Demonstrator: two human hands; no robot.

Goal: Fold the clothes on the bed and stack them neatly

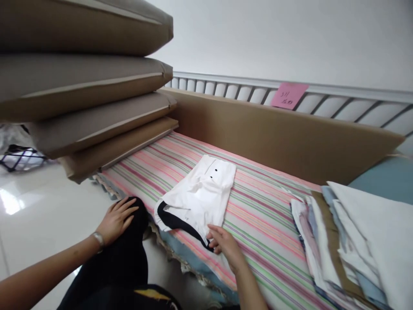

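Note:
A white garment with black trim along its near edge (pixel 206 185) lies folded on a striped bed sheet (pixel 267 219). Two small black dots show near its far end. My right hand (pixel 224 243) is at the garment's near right corner, fingers loosely bent and apart, the fingertips at or just over the cloth. I cannot make out any cloth gripped in it. My left hand (pixel 118 219), with a band on the wrist, rests flat on my dark-clothed knee, fingers spread.
Large brown-grey cushions (pixel 106 86) are stacked at the left. A pile of folded clothes (pixel 338 241) lies at the right. Behind the sheet stands a brown board (pixel 258 133) against a grey slatted rail, with a pink note (pixel 289 95) on it.

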